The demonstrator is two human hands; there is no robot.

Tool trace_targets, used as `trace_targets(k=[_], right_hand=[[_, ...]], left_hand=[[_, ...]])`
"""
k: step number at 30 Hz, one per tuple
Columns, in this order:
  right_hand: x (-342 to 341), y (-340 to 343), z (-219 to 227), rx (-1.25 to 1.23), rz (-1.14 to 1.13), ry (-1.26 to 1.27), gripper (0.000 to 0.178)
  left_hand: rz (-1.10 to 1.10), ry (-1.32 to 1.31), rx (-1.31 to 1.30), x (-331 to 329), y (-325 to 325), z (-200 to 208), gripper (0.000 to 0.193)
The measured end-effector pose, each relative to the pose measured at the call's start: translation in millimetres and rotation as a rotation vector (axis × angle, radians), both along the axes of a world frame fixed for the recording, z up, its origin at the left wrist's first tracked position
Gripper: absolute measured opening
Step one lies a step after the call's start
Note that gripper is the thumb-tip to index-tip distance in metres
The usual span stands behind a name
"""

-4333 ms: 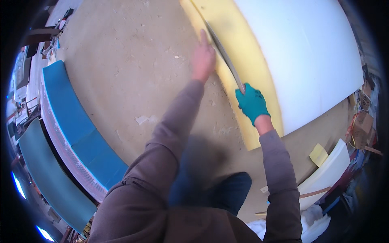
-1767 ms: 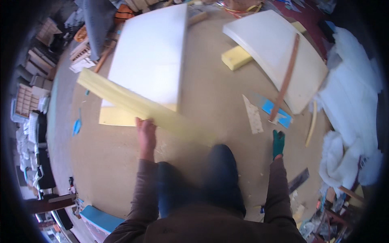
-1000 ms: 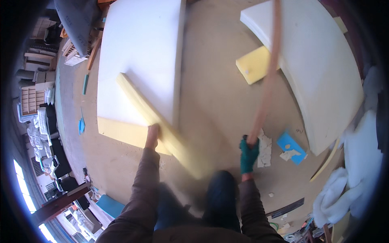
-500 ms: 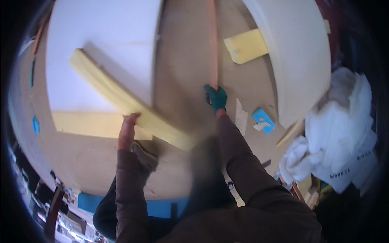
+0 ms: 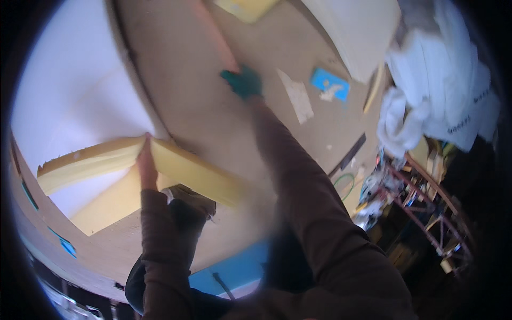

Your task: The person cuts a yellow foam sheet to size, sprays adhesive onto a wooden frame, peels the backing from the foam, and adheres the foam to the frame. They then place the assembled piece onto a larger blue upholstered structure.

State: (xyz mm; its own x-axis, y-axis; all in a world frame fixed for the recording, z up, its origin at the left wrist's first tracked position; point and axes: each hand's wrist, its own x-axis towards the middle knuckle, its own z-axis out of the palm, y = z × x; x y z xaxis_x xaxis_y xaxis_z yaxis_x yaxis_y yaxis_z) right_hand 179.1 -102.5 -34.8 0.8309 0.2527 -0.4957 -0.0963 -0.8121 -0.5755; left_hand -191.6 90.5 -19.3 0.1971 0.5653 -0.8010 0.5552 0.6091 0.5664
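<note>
As the yellow foam strip (image 5: 194, 175) looked light, floppy, I favoured its middle, where left hand (image 5: 146, 164) pinched. Right hand (image 5: 242, 82) clasped slat (image 5: 216, 36).

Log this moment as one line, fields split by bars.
Left hand: bare, gripping yellow foam strip at its bend | Right hand: green-gloved, gripping long reddish strip | Nearby: white foam slab, blue piece

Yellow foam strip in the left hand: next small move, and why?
Probably loosen the left hand slightly to let the yellow foam strip straighten: it bends at that grip, and the right hand, holding a brown bar apart from it, gives no support.
</note>
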Motion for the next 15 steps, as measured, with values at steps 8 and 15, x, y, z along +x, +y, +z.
trace_targets(k=[8, 15], right_hand=[[-91.6, -84.9, 205.7, 0.535, -0.049, 0.158, 0.037], [-176.1, -501.3, 535.2, -0.231, -0.390, 0.366, 0.044]], left_hand=[[0.081, 0.109, -0.091, -2.8, 43.9, -6.1, 0.068], [0.059, -0.009, 0.093, 17.0, -23.2, 196.6, 0.051]])
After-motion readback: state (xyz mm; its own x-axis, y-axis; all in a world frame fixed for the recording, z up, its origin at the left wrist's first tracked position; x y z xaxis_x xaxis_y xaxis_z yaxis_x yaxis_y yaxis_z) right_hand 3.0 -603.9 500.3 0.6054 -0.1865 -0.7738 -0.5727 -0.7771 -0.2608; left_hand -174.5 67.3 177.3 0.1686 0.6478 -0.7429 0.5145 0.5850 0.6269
